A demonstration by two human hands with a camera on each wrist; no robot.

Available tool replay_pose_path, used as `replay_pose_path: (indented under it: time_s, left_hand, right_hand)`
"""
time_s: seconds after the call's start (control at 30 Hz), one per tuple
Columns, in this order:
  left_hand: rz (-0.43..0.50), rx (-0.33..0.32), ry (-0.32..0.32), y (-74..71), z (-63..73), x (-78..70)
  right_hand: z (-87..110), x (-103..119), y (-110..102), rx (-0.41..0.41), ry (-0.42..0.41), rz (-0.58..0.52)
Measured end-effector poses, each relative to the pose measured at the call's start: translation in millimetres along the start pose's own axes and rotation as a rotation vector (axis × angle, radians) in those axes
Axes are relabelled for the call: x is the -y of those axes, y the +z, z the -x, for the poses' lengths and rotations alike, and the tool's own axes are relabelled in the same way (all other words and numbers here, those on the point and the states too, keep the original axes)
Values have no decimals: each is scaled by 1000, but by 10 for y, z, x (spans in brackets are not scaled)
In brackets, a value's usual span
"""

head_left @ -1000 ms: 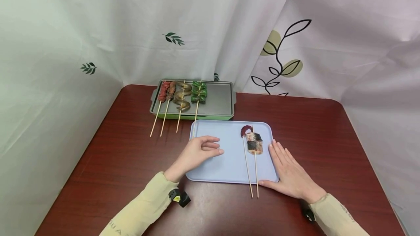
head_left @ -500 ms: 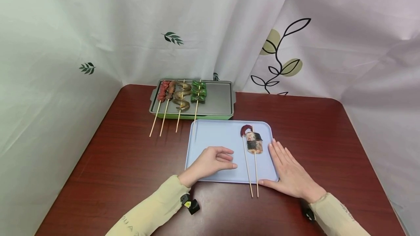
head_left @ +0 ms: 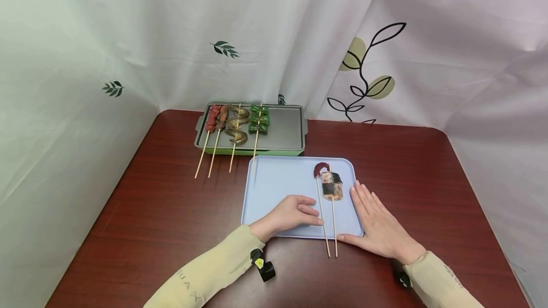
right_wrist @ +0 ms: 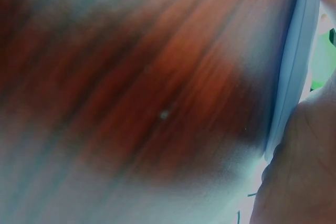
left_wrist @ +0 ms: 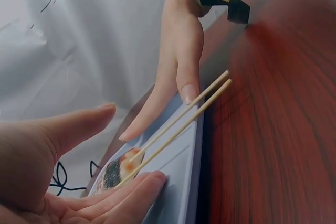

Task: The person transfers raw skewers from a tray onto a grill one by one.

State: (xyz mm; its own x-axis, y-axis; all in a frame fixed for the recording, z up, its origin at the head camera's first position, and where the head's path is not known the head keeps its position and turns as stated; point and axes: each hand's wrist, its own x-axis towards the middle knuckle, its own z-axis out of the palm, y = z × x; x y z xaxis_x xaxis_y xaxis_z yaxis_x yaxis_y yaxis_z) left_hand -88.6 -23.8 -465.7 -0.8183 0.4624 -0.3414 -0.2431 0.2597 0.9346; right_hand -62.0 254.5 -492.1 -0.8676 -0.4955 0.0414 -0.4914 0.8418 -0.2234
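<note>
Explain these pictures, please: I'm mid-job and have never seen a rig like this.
There is no machine: the left grip and right grip are a person's bare hands. The widest picture comes from a head-worn camera looking down; the other two come from cameras on the left and right wrists.

On the dark red table sits a pale blue tray bearing two food skewers, their sticks jutting over its near edge. Behind it, a grey pan with a green base carries four more skewers.

Neither grip holds a skewer. The left grip is beside the sticks, thumb and fingers apart; whether it touches one, I can't tell. The right grip lies at the tray's right edge, fingers straight.
</note>
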Motion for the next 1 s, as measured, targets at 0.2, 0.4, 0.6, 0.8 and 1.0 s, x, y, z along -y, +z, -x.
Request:
replay_pose_path:
  time_s: [0.2, 0.4, 0.6, 0.8, 1.0]
  left_hand:
    - [81, -7, -49, 71, -37, -10]
    - [167, 11, -90, 123, -55, -11]
    - [203, 19, -99, 145, -65, 3]
    - [243, 11, -105, 153, -76, 26]
    - [284, -4, -106, 161, -77, 40]
  right_hand:
    - [0, 8, 1, 11, 11, -9]
    - [-2, 10, 1, 18, 16, -6]
    - [-3, 8, 1, 13, 12, -3]
    - [-3, 5, 8, 14, 14, -5]
    - [-2, 9, 4, 10, 12, -8]
